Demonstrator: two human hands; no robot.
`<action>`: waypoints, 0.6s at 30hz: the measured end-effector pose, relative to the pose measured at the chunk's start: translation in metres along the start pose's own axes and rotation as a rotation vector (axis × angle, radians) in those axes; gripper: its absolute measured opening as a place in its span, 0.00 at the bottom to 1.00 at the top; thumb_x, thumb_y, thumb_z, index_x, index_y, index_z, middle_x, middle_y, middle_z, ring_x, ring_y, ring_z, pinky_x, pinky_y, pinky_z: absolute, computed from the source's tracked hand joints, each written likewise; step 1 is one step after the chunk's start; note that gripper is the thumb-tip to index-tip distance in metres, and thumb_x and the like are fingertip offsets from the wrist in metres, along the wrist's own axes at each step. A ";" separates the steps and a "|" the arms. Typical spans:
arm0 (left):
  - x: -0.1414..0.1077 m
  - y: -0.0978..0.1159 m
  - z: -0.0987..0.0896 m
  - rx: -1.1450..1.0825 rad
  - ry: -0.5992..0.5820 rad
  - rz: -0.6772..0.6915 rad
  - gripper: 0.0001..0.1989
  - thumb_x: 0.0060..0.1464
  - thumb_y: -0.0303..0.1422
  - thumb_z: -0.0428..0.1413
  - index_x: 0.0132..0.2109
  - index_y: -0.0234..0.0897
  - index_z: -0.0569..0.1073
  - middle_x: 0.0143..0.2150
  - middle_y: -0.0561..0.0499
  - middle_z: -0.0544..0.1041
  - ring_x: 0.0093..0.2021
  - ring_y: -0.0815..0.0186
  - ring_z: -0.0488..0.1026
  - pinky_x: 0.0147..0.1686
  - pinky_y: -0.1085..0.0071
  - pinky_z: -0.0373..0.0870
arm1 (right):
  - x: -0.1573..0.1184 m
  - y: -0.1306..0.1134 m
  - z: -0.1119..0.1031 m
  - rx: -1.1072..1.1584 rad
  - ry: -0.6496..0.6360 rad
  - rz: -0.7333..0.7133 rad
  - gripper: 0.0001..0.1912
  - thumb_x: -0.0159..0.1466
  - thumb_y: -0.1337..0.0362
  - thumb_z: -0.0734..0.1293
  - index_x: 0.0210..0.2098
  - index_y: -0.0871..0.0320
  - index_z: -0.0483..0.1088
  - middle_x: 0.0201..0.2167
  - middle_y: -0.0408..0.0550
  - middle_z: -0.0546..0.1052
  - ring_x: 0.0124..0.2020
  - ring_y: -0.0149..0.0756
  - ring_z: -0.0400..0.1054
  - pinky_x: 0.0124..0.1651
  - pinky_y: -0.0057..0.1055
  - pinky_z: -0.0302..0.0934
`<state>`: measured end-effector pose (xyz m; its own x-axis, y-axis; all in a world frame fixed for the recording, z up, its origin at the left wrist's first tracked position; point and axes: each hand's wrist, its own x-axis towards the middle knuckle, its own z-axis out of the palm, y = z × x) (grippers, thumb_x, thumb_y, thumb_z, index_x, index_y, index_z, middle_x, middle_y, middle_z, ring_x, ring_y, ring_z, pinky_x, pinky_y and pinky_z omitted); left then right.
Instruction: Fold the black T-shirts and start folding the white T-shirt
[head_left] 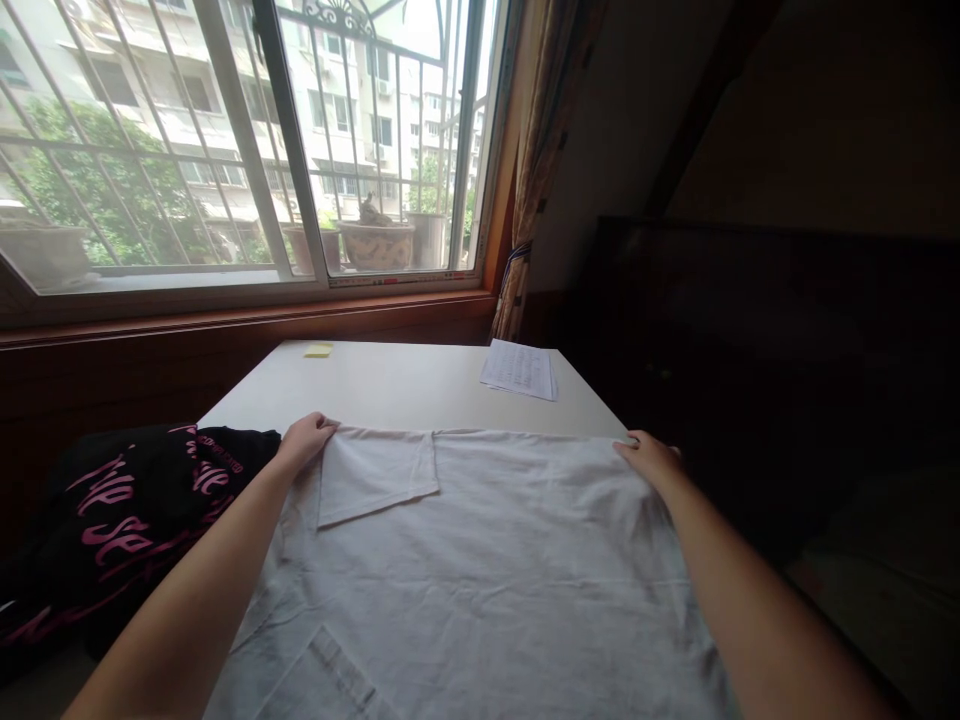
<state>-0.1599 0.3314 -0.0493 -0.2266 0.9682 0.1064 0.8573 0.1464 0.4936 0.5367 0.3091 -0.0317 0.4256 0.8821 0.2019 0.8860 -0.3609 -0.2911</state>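
Observation:
A white shirt [517,540] lies spread over the near part of the white table [397,385], with faint wrinkles across it. One sleeve [379,470] is folded inward at the far left. My left hand [306,440] pinches the cloth at its far left corner. At the far right corner, my right hand [651,458] grips the edge between thumb and fingers. Another folded flap [322,680] shows near the bottom left. The shirt's near end runs out of view.
Black clothing with pink lettering [142,510] is heaped left of the shirt. Yellow sticky notes [319,351] and printed papers [519,370] lie at the table's far side. Beyond it are a barred window [375,150] and a tied curtain [519,230].

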 end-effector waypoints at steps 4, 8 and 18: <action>-0.005 0.000 0.001 0.007 0.035 0.011 0.11 0.56 0.43 0.54 0.36 0.40 0.74 0.36 0.48 0.79 0.39 0.57 0.75 0.37 0.67 0.66 | 0.011 -0.009 0.012 0.056 -0.022 0.037 0.20 0.56 0.59 0.72 0.48 0.55 0.76 0.40 0.55 0.81 0.41 0.46 0.76 0.46 0.37 0.66; -0.010 0.000 0.000 0.017 0.081 0.024 0.11 0.58 0.42 0.53 0.37 0.40 0.74 0.37 0.49 0.80 0.39 0.58 0.75 0.38 0.68 0.66 | 0.022 -0.016 0.021 0.124 0.007 0.037 0.21 0.58 0.63 0.70 0.51 0.58 0.75 0.42 0.55 0.81 0.40 0.43 0.76 0.41 0.34 0.67; -0.014 0.006 0.010 0.139 0.270 -0.010 0.10 0.59 0.37 0.53 0.39 0.38 0.77 0.42 0.41 0.77 0.48 0.51 0.72 0.51 0.57 0.67 | 0.021 -0.032 0.036 0.108 0.126 0.033 0.17 0.61 0.66 0.65 0.50 0.58 0.74 0.43 0.56 0.79 0.44 0.48 0.71 0.45 0.40 0.63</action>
<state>-0.1467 0.3208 -0.0560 -0.3342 0.8801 0.3374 0.9051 0.1998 0.3754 0.5106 0.3505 -0.0517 0.4795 0.8232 0.3040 0.8492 -0.3479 -0.3973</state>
